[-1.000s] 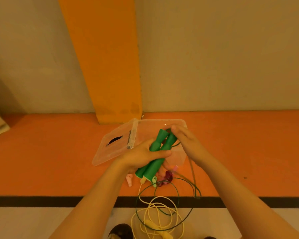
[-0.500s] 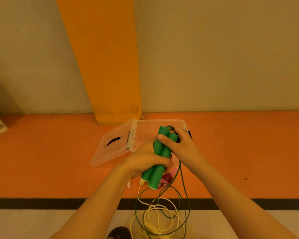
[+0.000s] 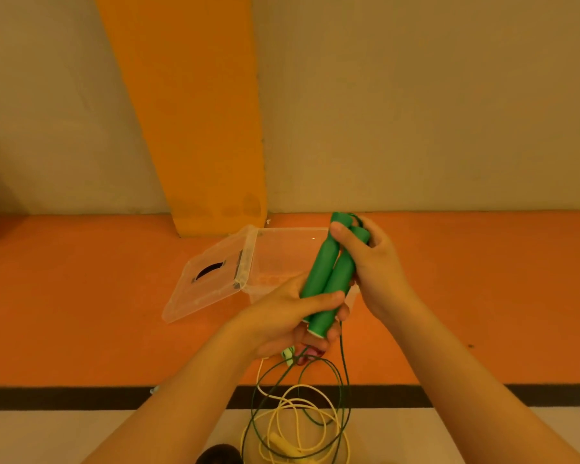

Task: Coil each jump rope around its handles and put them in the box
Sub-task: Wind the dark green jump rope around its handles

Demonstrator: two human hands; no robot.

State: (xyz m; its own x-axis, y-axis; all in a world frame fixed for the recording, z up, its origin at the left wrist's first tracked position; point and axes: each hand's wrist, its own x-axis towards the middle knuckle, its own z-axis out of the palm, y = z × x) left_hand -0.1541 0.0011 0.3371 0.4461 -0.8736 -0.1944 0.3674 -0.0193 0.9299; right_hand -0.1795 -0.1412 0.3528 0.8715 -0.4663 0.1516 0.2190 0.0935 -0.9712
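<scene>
Two green jump-rope handles (image 3: 329, 272) lie side by side, held up in front of me over the clear plastic box (image 3: 282, 256). My left hand (image 3: 292, 316) grips their lower ends. My right hand (image 3: 369, 262) wraps round their upper ends, thumb across the top. The thin green cord (image 3: 344, 380) hangs from the handles in loops down to the floor. A yellow jump rope (image 3: 295, 426) lies loosely looped on the floor below, and a pink one (image 3: 310, 354) is mostly hidden behind my left hand.
The box's clear lid (image 3: 205, 283) is hinged open to the left on the orange floor. A yellow-orange pillar (image 3: 195, 128) and a beige wall stand behind it. A black stripe (image 3: 81, 398) crosses the floor near me. A dark shoe tip (image 3: 218, 457) shows at the bottom.
Both hands have lifted the green handles higher and to the right. My right hand has gone from the handle tips to wrapping round their upper ends, and the cord hangs straighter.
</scene>
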